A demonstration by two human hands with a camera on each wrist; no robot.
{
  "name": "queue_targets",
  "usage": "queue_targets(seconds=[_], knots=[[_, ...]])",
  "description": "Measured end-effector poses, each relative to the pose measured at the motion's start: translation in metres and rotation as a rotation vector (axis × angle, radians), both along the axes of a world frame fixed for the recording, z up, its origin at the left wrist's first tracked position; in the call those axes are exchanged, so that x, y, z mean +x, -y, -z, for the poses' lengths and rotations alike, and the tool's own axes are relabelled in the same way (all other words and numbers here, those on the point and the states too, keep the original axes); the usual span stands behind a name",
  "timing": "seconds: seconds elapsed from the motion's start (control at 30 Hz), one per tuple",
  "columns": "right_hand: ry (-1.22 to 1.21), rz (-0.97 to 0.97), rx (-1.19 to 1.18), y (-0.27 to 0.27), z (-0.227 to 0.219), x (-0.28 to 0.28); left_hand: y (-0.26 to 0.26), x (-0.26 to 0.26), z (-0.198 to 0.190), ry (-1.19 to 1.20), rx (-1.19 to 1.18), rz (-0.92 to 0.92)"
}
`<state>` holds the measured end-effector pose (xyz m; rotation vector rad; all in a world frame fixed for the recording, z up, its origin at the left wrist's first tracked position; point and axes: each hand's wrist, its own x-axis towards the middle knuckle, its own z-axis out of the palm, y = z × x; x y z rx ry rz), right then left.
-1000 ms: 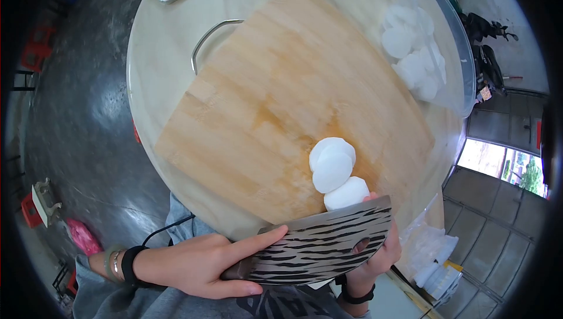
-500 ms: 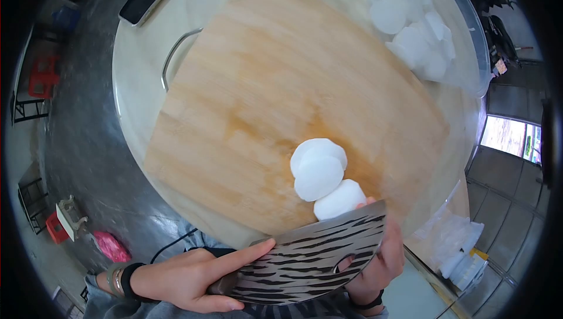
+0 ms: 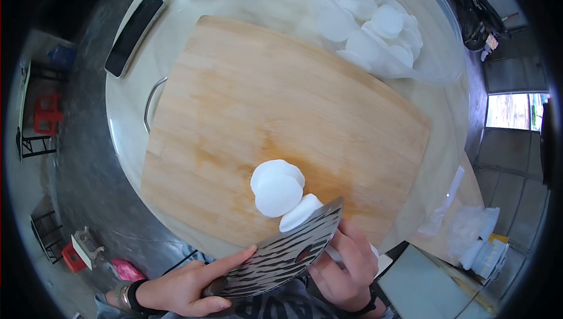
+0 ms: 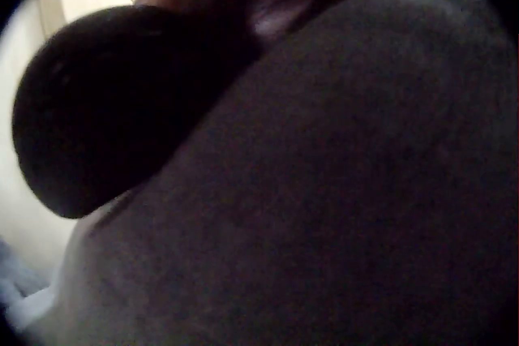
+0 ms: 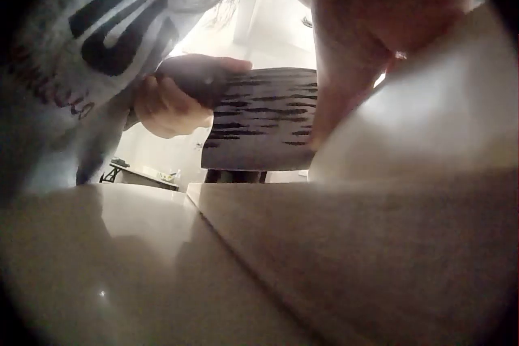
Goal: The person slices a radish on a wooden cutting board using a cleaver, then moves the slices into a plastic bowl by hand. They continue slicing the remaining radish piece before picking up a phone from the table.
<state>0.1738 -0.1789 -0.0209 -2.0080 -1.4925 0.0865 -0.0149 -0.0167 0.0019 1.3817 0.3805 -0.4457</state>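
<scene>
My left hand [image 3: 190,287] grips the dark handle of a striped cleaver [image 3: 281,254], its index finger laid along the blade's side. The blade stands on a white radish piece [image 3: 300,212] at the near edge of the wooden cutting board [image 3: 281,107]. My right hand [image 3: 347,260] holds the radish behind the blade, fingers curled over it. Two or three cut slices [image 3: 275,188] lie overlapped just beyond the blade. In the right wrist view the cleaver [image 5: 263,119], the left hand [image 5: 174,103] and the radish [image 5: 422,111] show close up. The left wrist view shows only grey cloth and the handle's dark end [image 4: 122,103].
A clear bowl [image 3: 434,66] with several white slices stands at the back right. A phone [image 3: 129,37] lies at the back left of the round table [image 3: 126,119], and a metal handle [image 3: 149,105] sticks out beside the board. Plastic bags [image 3: 475,242] sit to the right.
The cleaver has turned from broadside to a steeper angle across the radish. More of my right hand's fingers show beside the blade. The view has shifted, so the board sits lower left.
</scene>
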Motion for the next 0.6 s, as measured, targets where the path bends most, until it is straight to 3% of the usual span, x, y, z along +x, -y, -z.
queue_targets(seconds=[0.13, 0.2, 0.3, 0.43, 0.6], knots=[[0.012, 0.031, 0.001, -0.004, -0.005, -0.002, -0.004, 0.012, -0.014, -0.103, -0.017, 0.033], [-0.2, 0.137, -0.047, -0.004, -0.008, -0.004, -0.001, 0.019, -0.015, -0.127, 0.008, 0.002], [-0.061, 0.036, 0.029, -0.006, -0.006, 0.004, 0.005, 0.025, -0.008, -0.048, 0.037, -0.046], [-0.06, -0.004, -0.003, -0.005, -0.008, 0.005, 0.006, 0.035, -0.016, -0.037, 0.063, -0.065], [-0.174, 0.097, 0.058, -0.009, -0.016, 0.004, 0.007, 0.044, -0.029, -0.132, 0.053, -0.032]])
